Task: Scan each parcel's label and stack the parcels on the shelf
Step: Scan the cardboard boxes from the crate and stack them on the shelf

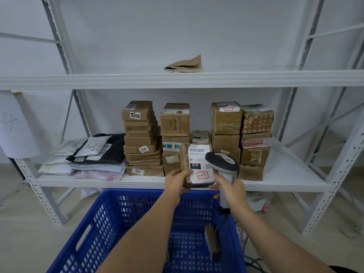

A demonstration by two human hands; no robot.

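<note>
My left hand (176, 180) grips a small brown parcel (198, 164) by its lower left edge, held upright above the blue crate, its white label with a barcode and "010" facing me. My right hand (229, 191) holds a grey and black barcode scanner (221, 161) by the handle, its head just right of the label. Behind them, stacks of brown cardboard parcels (142, 138) stand on the white middle shelf (285, 174). One more small parcel (211, 240) lies inside the crate.
A blue plastic crate (110, 219) sits on the floor in front of the shelf. Soft mailer bags (88, 156) are piled at the shelf's left. A folded brown paper bag (186, 65) lies on the upper shelf. The scanner's cable trails down at the right.
</note>
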